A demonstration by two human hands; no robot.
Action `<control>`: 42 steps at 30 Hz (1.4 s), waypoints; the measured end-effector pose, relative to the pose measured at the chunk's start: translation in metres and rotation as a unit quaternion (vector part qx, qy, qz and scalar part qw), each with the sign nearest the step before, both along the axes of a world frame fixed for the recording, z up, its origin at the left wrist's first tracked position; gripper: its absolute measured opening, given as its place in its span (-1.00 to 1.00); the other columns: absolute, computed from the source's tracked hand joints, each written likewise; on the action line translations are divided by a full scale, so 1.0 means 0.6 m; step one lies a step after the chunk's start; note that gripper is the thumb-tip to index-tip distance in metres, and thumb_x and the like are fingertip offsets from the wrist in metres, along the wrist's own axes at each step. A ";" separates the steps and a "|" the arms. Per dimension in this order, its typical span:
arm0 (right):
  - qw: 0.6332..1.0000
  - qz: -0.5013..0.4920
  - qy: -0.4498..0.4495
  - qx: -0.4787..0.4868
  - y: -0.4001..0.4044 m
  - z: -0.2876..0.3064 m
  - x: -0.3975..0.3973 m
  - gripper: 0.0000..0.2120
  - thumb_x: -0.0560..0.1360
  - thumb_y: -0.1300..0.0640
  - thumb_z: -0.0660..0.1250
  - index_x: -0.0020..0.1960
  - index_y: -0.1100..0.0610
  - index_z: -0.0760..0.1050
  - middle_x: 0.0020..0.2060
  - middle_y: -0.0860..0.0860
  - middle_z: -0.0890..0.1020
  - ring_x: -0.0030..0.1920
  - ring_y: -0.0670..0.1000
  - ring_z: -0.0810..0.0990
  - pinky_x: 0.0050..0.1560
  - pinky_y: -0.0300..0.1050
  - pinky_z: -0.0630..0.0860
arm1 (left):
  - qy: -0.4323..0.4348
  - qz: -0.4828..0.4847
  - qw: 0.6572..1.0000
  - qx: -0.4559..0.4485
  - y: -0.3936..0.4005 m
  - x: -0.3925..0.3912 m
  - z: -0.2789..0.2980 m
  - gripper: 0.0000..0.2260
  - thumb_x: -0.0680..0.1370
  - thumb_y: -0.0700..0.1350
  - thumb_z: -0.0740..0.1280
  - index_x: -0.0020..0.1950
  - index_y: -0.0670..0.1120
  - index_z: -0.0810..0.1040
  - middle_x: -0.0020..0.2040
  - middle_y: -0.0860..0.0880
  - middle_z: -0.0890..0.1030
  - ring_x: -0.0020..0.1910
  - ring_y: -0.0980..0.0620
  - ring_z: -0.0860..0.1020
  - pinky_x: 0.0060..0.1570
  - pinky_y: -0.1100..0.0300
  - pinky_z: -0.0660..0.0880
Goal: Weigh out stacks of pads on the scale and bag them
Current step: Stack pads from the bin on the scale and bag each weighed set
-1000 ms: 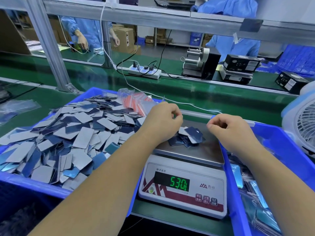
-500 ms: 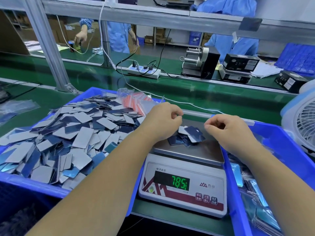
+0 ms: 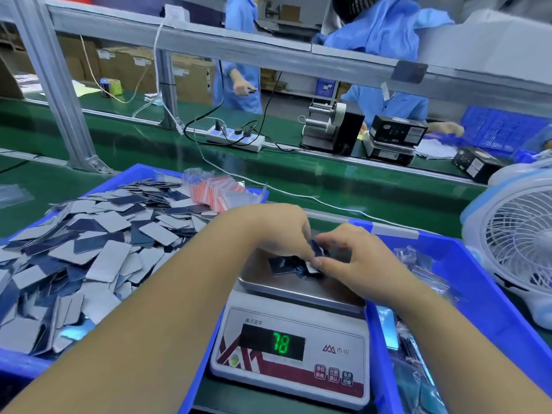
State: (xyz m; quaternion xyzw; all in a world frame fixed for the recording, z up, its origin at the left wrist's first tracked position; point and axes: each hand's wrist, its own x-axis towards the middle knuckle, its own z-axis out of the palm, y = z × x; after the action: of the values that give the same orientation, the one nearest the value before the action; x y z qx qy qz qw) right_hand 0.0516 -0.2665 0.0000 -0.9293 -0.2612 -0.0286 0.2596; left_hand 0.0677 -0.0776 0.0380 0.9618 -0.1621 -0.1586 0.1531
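A: Item 1, scale [image 3: 291, 358], centre-bottom of frame. Readout showing 78. Small stack of pads [image 3: 288, 264] lying on the pan.

B: Hands?

A: Both over the pan, frame centre. Left hand [image 3: 276, 231] and right hand [image 3: 355, 256] are curling fingers round the pads, gathering them. Looks like weigh step is wrapping up.

B: Stock?

A: Loose pads filling blue bin [image 3: 18, 361], left side. Bags w/ red strips [image 3: 216, 191] sitting at its upper edge.

B: Next?

A: Prob. squaring the stack, then needing one bag from that pile.
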 end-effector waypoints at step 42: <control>0.961 -0.004 0.105 0.256 -0.001 0.004 -0.003 -0.55 0.24 0.28 0.63 -0.01 -0.10 0.60 -0.23 -0.14 0.68 -0.21 -0.02 0.68 -0.18 -0.23 0.59 | -0.029 0.036 0.975 -0.219 0.005 -0.031 -0.007 -0.76 0.39 -0.11 0.55 -0.04 0.07 0.56 -0.21 0.14 0.56 -0.33 0.27 0.50 -0.33 0.35 0.47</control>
State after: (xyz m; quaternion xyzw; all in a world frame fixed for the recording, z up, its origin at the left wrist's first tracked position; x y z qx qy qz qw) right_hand 0.0498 -0.2673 0.0024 -0.8304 -0.2122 0.0024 0.5151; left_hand 0.0492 -0.0745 0.0337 0.9144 -0.1625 -0.0854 0.3609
